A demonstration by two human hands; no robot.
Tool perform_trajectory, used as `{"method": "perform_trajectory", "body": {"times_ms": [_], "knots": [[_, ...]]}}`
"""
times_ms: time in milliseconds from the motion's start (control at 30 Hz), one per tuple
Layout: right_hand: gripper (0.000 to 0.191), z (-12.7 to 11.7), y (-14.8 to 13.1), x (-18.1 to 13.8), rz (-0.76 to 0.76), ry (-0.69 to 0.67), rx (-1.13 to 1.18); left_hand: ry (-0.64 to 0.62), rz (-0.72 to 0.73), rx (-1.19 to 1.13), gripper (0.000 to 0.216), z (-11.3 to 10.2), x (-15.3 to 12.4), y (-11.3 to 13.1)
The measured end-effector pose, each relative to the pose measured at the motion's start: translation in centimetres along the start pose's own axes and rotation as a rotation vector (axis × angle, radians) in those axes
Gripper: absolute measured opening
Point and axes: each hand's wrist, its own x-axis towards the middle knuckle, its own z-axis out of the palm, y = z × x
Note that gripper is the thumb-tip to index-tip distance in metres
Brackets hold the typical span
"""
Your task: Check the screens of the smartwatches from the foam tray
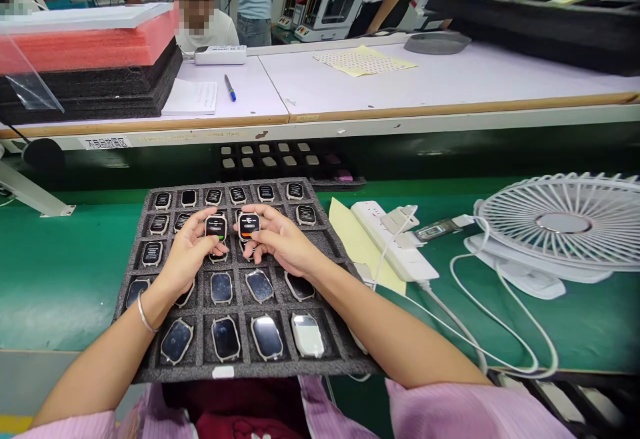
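Observation:
A dark foam tray [135, 272] with rows of pockets lies on the green mat in front of me, holding several smartwatch bodies. My left hand [187, 255] holds one lit watch body [216, 227] above the tray's middle rows. My right hand [280, 239] holds a second lit watch body [249, 225] right beside it. Both screens glow with text and a coloured bar. Watches in the far rows are lit; those in the near rows are dark, and one [307, 334] lies white side up.
A white power strip [395, 239] with plugs and cables lies right of the tray, beside a white desk fan [565, 225]. A second small tray [280, 159] sits under the raised white bench. Foam sheets [90, 59], paper and a pen [229, 87] lie on it. People are beyond it.

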Motion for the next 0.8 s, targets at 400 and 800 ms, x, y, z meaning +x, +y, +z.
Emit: {"method": "perform_trajectory", "body": {"times_ms": [400,800], "knots": [[0.042,0.07,-0.03,-0.08,-0.129,0.018,-0.096,0.009,0.010,0.007,0.056,0.04,0.14,-0.20],[0.040,0.19,-0.42,-0.30,-0.164,0.015,-0.076,0.001,0.006,-0.005,0.050,0.09,0.01,-0.20]]}}
